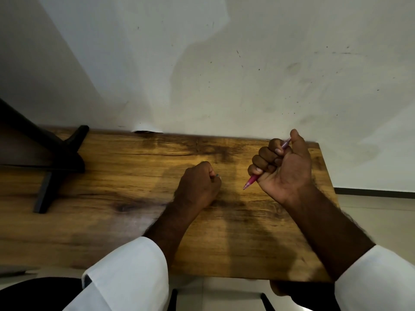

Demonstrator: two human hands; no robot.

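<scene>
Pen (pixel 251 181), pink see-through barrel, is in the right hand (pixel 283 167), raised above the counter (pixel 112 198) near its far right corner. The four fingers wrap the barrel in a fist and the thumb lies up along the top end. The tip pokes out below the little finger, angled down-left toward the wood and not touching it. Left hand (pixel 197 187) rests on the counter about midway along, closer to the far edge, clenched with knuckles up. It seems to pinch a small teal piece (pixel 217 175) at the fingertips; only a sliver shows, can't tell what it is, maybe a cap or pen part. Risks, as I judge them: the fist grip gives poor control of the tip, so trying to join piece and pen could miss and jab the left fingers or scratch the wood. The tip looks exposed, so a brush against the counter or the white sleeve (pixel 125 272) would leave ink. The teal piece is barely held; a slack pinch could drop it and let it roll off the right edge, which is near. Thumb pressure on the top end might click the mechanism by accident. Black stand (pixel 49 176) at the far left is well apart, no hazard.
</scene>
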